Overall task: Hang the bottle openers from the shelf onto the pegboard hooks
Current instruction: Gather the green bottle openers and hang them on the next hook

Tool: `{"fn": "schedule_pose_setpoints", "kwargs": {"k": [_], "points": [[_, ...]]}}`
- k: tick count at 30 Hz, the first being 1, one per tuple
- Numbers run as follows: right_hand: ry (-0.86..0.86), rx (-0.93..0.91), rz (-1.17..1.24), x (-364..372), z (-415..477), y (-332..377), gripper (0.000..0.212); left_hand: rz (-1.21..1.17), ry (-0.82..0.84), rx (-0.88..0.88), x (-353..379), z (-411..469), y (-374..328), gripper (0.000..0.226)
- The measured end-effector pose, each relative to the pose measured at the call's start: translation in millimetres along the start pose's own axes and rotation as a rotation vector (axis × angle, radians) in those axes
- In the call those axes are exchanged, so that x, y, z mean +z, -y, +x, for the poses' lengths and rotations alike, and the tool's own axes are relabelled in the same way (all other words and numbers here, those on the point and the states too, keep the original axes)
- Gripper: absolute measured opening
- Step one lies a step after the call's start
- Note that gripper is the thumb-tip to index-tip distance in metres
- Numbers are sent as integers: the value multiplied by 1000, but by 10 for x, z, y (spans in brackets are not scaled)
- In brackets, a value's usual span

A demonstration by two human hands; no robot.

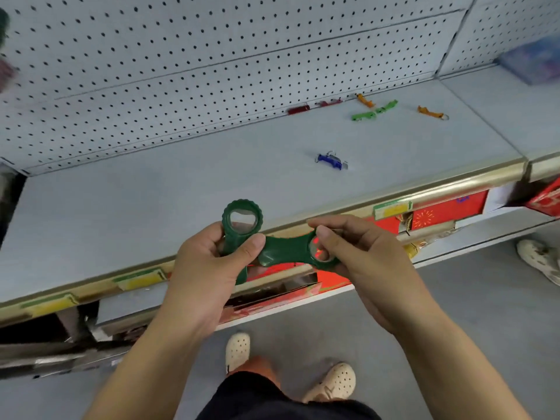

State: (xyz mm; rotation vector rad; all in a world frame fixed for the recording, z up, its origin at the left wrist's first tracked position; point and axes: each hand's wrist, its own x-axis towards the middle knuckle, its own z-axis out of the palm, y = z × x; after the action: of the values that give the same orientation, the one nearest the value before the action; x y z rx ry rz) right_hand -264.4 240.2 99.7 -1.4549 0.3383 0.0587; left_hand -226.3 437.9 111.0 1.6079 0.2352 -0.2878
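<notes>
Bottle openers (281,250) come in two sizes here, big dark green ones in the hands and tiny ones on the shelf, but biggest stuff first. The grey pegboard (181,56) fills the whole back. At its far left edge some blurry hanging things (4,25) are cut off, no idea what they are. The grey shelf (136,201) runs below it, and the red boxes (448,207) underneath are mostly hidden by its front lip. A blurry blue-purple box (533,60) sits top right.

The left hand (209,265) has its fingers wrapped round the upright opener (242,216). Only the ring head shows properly, the handle is buried in the palm with a bit poking out below. The right hand (357,253) pinches the ring end of the crosswise opener (291,247), whose other end sits under the left thumb. Both are held in the air just in front of the shelf lip.

Cream clogs (238,351) are on the floor, plus another shoe (539,259) cut off at the right.

A blue keychain opener (330,160) lies mid-shelf. Near the pegboard are green ones (363,116), orange ones (430,112) and red ones (298,110), too small for detail.
</notes>
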Motion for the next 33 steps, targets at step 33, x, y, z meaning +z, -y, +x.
{"fn": "schedule_pose_setpoints", "kwargs": {"k": [33], "points": [[-52, -915, -82, 3595, 196, 1486, 16, -234, -254, 356, -3427, 385, -1048, 25]]}}
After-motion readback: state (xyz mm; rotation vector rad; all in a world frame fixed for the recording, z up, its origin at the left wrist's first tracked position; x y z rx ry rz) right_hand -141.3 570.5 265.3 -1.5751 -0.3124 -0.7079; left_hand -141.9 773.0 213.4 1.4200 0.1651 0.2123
